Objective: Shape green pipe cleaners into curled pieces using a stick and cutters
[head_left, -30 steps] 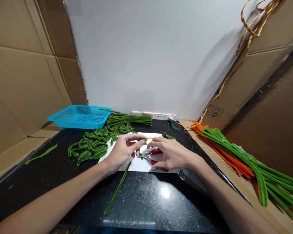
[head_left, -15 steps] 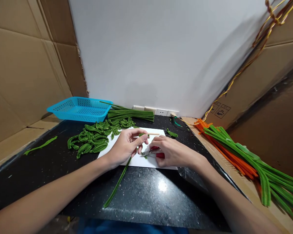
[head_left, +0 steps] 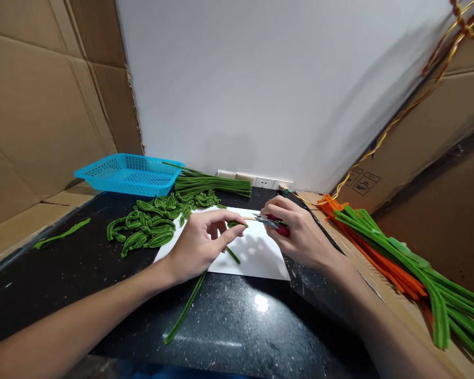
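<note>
Pinching green stem (head_left: pixel 237 224), L hand (head_left: pixel 199 245); R hand (head_left: pixel 300 234) gripping pliers (head_left: pixel 274 223); black counter (head_left: pixel 102 273), white sheet (head_left: pixel 256 258), cardboard walls (head_left: pixel 43 105).

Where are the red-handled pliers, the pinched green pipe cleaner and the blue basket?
red-handled pliers (head_left: pixel 283 230), head view, on the red handle.
green pipe cleaner (head_left: pixel 237 224), head view, on its pinched end.
blue basket (head_left: pixel 118 186), head view, on its near side wall.

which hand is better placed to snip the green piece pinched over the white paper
Right, likely: the right hand grips the red-handled cutters, their tips close to the green pipe cleaner piece, which the left hand pinches and steadies.
</note>
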`<state>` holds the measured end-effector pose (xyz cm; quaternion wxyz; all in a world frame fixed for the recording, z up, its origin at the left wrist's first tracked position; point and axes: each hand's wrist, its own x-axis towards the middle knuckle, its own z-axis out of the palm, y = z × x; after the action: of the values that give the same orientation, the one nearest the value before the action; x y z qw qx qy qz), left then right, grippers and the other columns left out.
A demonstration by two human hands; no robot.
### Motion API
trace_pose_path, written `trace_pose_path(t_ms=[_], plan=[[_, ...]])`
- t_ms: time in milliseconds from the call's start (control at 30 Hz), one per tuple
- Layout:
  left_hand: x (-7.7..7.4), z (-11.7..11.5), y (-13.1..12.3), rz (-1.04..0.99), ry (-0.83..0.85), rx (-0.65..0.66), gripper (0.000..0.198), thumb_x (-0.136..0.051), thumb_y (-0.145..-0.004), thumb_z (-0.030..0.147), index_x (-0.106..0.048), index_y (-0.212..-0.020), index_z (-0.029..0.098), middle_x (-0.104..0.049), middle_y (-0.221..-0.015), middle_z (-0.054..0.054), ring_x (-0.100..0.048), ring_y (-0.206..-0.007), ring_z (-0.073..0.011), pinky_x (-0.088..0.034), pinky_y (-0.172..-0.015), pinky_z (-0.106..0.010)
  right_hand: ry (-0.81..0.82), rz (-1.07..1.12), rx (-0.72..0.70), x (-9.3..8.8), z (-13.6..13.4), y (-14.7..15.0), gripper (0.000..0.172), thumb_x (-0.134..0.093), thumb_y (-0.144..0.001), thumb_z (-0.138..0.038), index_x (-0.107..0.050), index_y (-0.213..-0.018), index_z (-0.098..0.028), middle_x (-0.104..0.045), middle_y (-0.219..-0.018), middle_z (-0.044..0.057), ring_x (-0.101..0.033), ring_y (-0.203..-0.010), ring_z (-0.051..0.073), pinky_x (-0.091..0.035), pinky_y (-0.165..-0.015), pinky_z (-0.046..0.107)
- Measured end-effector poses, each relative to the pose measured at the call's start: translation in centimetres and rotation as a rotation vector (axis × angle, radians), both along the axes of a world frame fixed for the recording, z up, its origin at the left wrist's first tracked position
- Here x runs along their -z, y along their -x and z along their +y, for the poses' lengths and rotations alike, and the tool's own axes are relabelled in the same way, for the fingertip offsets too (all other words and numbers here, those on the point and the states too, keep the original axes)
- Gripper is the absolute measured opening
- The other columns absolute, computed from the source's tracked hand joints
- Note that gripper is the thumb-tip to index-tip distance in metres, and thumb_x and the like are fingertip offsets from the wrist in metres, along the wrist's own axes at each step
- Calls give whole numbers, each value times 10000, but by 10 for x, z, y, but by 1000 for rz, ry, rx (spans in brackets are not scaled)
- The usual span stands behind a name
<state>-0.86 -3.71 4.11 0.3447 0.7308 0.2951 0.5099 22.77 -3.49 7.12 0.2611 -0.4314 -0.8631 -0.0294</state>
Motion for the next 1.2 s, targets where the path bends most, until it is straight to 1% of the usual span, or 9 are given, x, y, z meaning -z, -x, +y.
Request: trace_pose_path(t_ms=[67, 133, 233, 300, 433, 533, 667, 833, 1200], plan=[[-1, -2, 0, 11, -43, -27, 155, -712, -898, 280, -776, -999, 182, -746, -866, -33, -567, -556, -74, -453, -498, -190, -63, -1, -8, -1, -6, 5, 121, -551, -881, -164, -629, -966, -202, -603, -1027, 66, -563, -816, 172, -456, -732, 306], [0, -2, 0, 6, -66, -40, 161, -706, -901, 278, -775, -1003, 176, -751, -881, -40, -577, -565, -81, -465, -510, -196, -118, -4, -17, 0, -10, 9, 124, -549, -898, -192, -645, -976, -204, -607, -1046, 76, -564, -798, 169, -449, -706, 299], [2, -2, 0, -2, -81, -55, 157, -706, -899, 273, -769, -997, 167, -751, -888, -46, -591, -580, -88, -482, -523, -199, -183, -15, -6, 2, -12, 12, 121, -548, -921, -223, -665, -949, -205, -631, -929, 68, -559, -776, 179, -436, -696, 302], [3, -2, 0, -13, -79, -71, 157, -711, -896, 269, -765, -1001, 166, -746, -865, -41, -595, -581, -90, -484, -519, -197, -197, -23, 17, 4, -11, 11, 121, -559, -921, -227, -676, -943, -207, -640, -851, 52, -564, -762, 182, -426, -681, 298], [2, -1, 0, -22, -62, -85, 157, -707, -897, 268, -755, -996, 156, -735, -806, -32, -575, -535, -80, -467, -485, -189, -229, -41, 52, 5, -9, 8, 144, -569, -920, -243, -705, -954, -206, -664, -813, 40, -578, -721, 169, -410, -638, 283], [1, 0, -1, -23, -36, -75, 172, -704, -901, 291, -748, -983, 146, -724, -770, -32, -561, -502, -77, -460, -473, -192, -296, -47, 43, 6, -9, 7, 163, -562, -939, -254, -716, -940, -199, -658, -777, 30, -565, -683, 155, -393, -610, 277], [0, 0, -1, -43, -15, -91, 190, -698, -903, 314, -743, -974, 144, -712, -751, -33, -558, -491, -79, -454, -467, -195, -363, 27, 27, 8, -8, 6, 128, -584, -917, -222, -711, -916, -203, -652, -764, 10, -554, -650, 136, -383, -587, 264], [1, 0, -1, -35, -34, -134, 169, -699, -897, 298, -746, -964, 151, -708, -739, -24, -548, -485, -76, -432, -456, -195, -363, 106, 20, 7, -9, 6, 101, -627, -909, -247, -703, -937, -186, -663, -800, 18, -582, -668, 137, -416, -607, 259], [1, 0, -1, -9, -92, -123, 133, -700, -894, 256, -752, -973, 163, -713, -777, -15, -564, -524, -74, -447, -484, -188, -359, 1, 35, 13, -8, 13, 132, -584, -910, -196, -713, -886, -192, -618, -730, 3, -540, -635, 127, -361, -578, 255]])
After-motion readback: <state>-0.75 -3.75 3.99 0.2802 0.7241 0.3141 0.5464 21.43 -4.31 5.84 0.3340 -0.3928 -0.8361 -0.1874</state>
